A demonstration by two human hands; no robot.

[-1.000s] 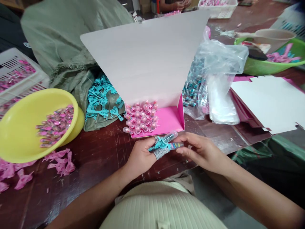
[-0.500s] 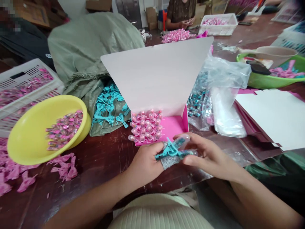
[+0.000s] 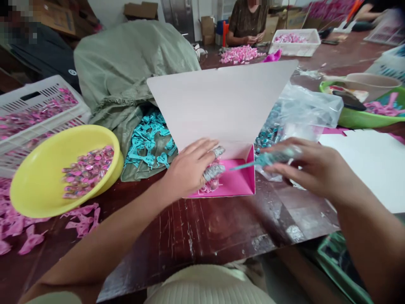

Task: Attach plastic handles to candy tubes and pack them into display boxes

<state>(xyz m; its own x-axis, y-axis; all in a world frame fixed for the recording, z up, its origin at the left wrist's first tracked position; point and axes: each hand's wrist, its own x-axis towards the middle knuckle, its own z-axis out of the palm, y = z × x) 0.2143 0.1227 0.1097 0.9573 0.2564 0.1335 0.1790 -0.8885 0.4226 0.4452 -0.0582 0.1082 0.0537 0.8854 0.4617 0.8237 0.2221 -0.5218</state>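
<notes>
Hands now apart, left hand [image 3: 190, 166] spread open on the pink box [image 3: 236, 181], right hand [image 3: 311, 166] with fingers grasping a teal tube [image 3: 272, 158]

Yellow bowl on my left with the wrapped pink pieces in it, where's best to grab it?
Probably the near right rim of the yellow bowl, coming from your side, thumb inside the lip. That stretch is bare, while the white plastic crate crowds its far side and loose pink pieces lie on the table by its near left. The wrapped pink pieces sit low inside, clear of the rim.
</notes>
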